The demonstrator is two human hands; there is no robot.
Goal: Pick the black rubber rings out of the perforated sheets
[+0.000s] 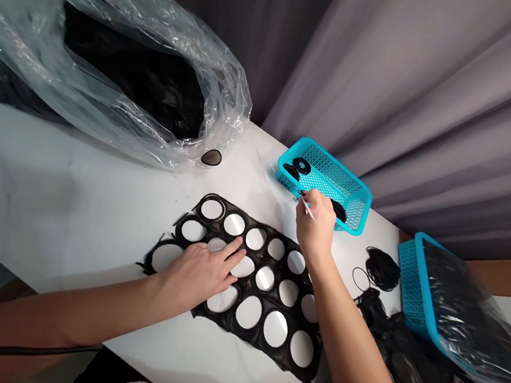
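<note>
A black sheet (284, 304) with rows of round white circles lies on the table. Whether these circles are holes or discs I cannot tell. My left hand (203, 267) rests on it, fingers stretched out and pressing lightly near its middle. At the near edge of the blue basket (362, 217), my right hand (317, 220) is closed round a thin pale stick (309, 210). Something small and dark shows at the stick's tip. Inside that basket are a black ring (302, 165) and a dark bundle (339, 210), partly hidden by my right hand.
A big clear plastic bag (233, 86) with black pieces inside stands at the back left. Near it lies a small dark oval piece (211, 157). To the right are a black cord coil (382, 269), another blue basket (415, 298) holding a black bag, and piled black material (398, 347).
</note>
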